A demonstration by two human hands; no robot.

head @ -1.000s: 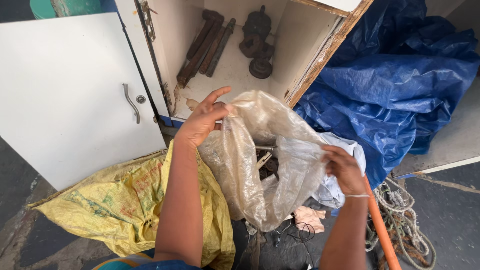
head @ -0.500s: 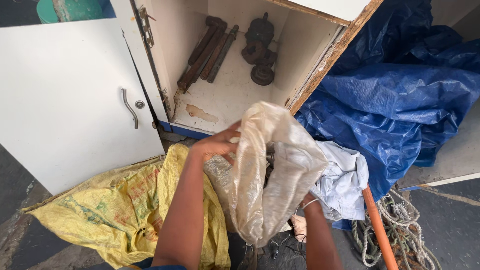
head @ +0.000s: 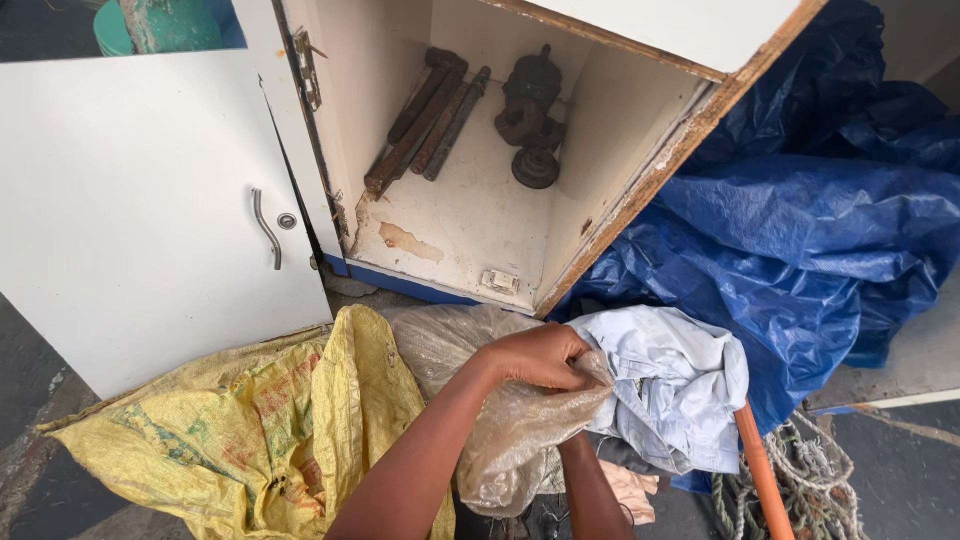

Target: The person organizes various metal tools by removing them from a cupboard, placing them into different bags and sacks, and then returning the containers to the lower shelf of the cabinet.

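left hand [head: 540,358]: clamped on the gathered top of the clear plastic bag [head: 510,430]; fist closed over the bunched film, knuckles up.
right hand: can't tell. Only my forearm [head: 590,495] shows, running up under the bag; the hand itself is hidden behind the plastic.
change, bag: a second ago I held it up and open between both hands, mouth spread wide. Now it's lowered, collapsed and scrunched into one fist.
change, hands: were well apart at either side of the bag mouth; now together at the same bunch of plastic.
bag position: in front of me, low, just below the cabinet's open front, between the yellow woven sack [head: 250,430] and the pale blue cloth [head: 670,385]; touching the cloth on its right side.
reading: looks like the bag mouth is being closed or wadded up rather than filled. My judgement only; contents not visible through the film.
cabinet [head: 470,230]: door [head: 150,220] swung open to the left; rusty bars [head: 425,120] and round rusty metal parts [head: 530,120] lie at the back, untouched, well apart from my hands.
around: blue tarp [head: 800,230] heaped on the right, orange pipe [head: 762,475] and coiled rope [head: 810,490] near my right arm.
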